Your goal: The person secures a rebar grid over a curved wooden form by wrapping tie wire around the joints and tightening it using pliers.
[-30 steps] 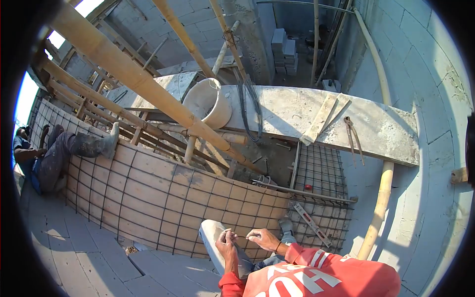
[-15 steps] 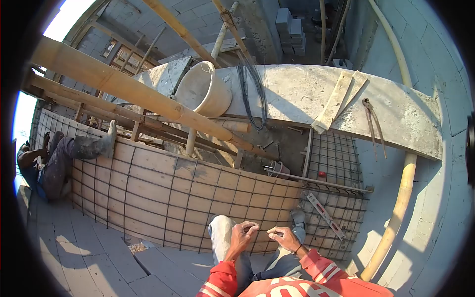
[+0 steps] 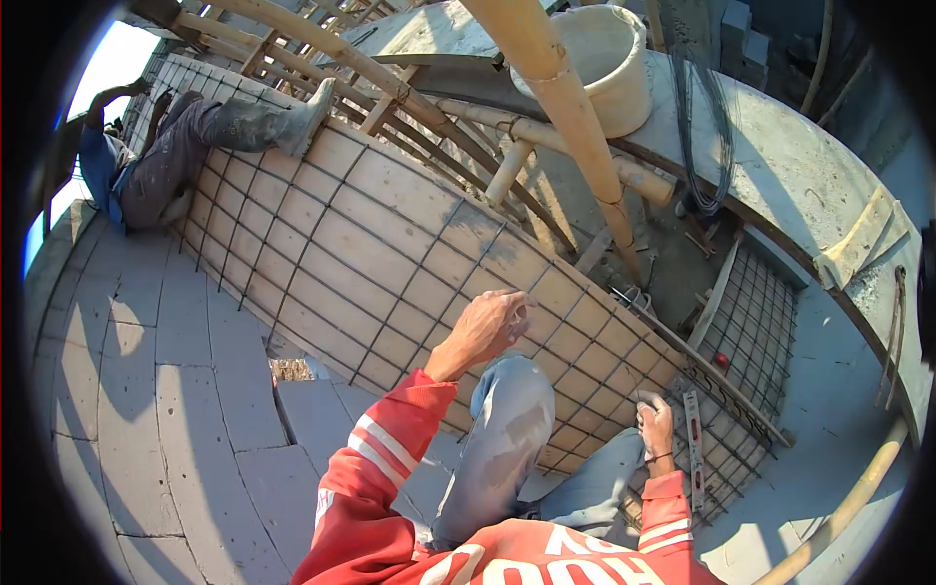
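My left hand (image 3: 487,331) is raised over the rebar mesh (image 3: 426,265), above my bent knee. Its fingers are curled together, and I cannot make out what they hold, if anything. Lower and to the right, my right hand (image 3: 656,431) is near my other leg, close to the mesh. Thumb and fingertips are pinched, with something thin seeming to stick up from them, too fine to name. Beneath the mesh lies pale wooden boarding (image 3: 356,234). A spirit level (image 3: 694,448) rests on the bars just right of my right hand.
Another person (image 3: 166,146) sits at the far left, one boot on the boarding. Bamboo poles (image 3: 561,78) cross overhead. A bucket (image 3: 624,83), a wire bundle (image 3: 717,127) and pincers (image 3: 893,336) sit on the concrete ledge (image 3: 780,166). Grey blocks (image 3: 195,419) lie at lower left.
The view has swung left and tilted. My hands, close together before, are now wide apart, the left further up over the mesh and the right beside the spirit level.
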Motion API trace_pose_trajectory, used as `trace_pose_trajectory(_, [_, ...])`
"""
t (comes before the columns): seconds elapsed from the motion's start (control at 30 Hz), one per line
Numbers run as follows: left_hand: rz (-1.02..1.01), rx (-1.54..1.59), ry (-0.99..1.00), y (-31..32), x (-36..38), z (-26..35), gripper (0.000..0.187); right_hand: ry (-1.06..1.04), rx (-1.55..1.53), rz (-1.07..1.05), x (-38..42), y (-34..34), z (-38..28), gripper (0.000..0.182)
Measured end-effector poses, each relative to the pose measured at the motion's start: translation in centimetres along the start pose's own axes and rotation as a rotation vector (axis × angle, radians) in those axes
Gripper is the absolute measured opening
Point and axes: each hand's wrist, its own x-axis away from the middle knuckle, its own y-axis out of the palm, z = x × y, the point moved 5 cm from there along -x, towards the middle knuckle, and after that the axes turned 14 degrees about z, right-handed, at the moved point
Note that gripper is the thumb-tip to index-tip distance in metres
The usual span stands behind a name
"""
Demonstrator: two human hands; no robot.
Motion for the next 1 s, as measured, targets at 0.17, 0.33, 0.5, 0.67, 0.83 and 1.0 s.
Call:
trace_pose_trajectory(0.17, [0.139, -0.033, -0.221, -5.1, -0.4, -9.1, 0.029, -0.187, 0.095, 0.123, -5.7, 0.2, -0.6, 0.014])
trace_pose_trajectory(0.33, [0.043, -0.306, -0.143, -6.4, 2.4, -12.6, 0.029, -0.253, 0.226, 0.131, -7.5, 0.1, -1.4, 0.011])
trace_pose_trajectory(0.5, [-0.196, -0.388, -0.185, -4.3, 6.9, -14.5, 0.033, -0.348, 0.23, 0.099, -9.6, -1.0, -0.2, 0.012])
trace_pose_trajectory(0.67, [0.068, -0.412, -0.29, -2.7, 6.9, -20.6, 0.031, -0.346, 0.384, 0.103, -16.4, -0.1, 3.1, 0.018])
trace_pose_trajectory(0.83, [0.358, -0.458, -0.23, -0.9, 3.6, -26.3, 0.027, -0.597, 0.381, -0.011, -18.8, 7.7, -3.4, 0.019])
trace_pose_trajectory(1.0, [0.54, -0.364, -0.148, 0.9, -2.9, -30.2, 0.025, -0.543, 0.509, -0.062, -21.7, 15.4, -7.8, 0.019])
